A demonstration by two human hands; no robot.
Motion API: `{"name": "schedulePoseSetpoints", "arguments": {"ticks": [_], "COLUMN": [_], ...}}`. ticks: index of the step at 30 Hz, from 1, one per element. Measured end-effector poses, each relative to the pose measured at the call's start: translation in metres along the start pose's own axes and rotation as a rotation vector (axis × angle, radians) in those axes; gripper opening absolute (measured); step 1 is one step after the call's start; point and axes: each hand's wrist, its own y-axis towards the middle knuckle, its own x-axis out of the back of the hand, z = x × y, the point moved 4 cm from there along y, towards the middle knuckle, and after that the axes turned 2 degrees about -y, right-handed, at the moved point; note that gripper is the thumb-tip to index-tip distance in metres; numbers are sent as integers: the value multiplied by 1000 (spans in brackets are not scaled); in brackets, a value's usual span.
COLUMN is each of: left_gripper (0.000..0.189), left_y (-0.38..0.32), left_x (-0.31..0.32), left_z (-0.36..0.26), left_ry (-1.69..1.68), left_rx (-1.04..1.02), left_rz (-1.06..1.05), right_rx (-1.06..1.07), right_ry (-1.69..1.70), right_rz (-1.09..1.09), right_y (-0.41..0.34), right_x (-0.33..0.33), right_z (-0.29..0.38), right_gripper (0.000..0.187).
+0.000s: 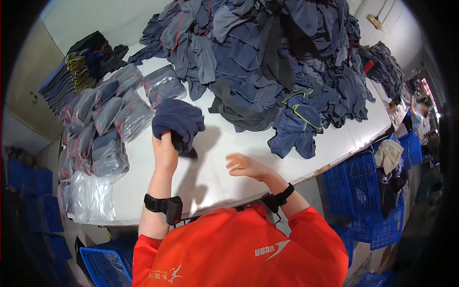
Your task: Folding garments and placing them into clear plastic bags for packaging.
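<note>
My left hand (165,152) grips a bunched dark blue fleece garment (179,122) and holds it raised over the white table (211,179), its thumb tucked into the cloth. To the right, my right hand (244,165) hovers over the table with bent, slightly blurred fingers and holds nothing. Beyond both hands lies a large heap of grey-blue fleece garments (244,53). A blue garment with yellow-green trim (301,118) lies at the heap's near edge. Garments packed in clear plastic bags (132,114) are piled left of my left hand.
Empty clear plastic bags (89,201) lie at the table's near left corner. Folded garments (64,86) are stacked at the back left. Blue plastic crates (362,183) stand right of the table, and another blue crate (104,265) is at lower left. A person (416,116) is far right.
</note>
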Motion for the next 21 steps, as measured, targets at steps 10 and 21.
{"name": "schedulePoseSetpoints", "arguments": {"ticks": [10, 21], "left_gripper": [44, 82], "left_y": [3, -5], "left_x": [-33, -39], "left_z": [4, -127], "left_ry": [-178, -262], "left_rx": [135, -183], "left_rz": [108, 164], "right_rx": [504, 640], "right_ry": [269, 1144], "right_rz": [-325, 88], "right_y": [75, -28], "right_x": [17, 10], "right_z": [42, 209], "right_gripper": [56, 43]}}
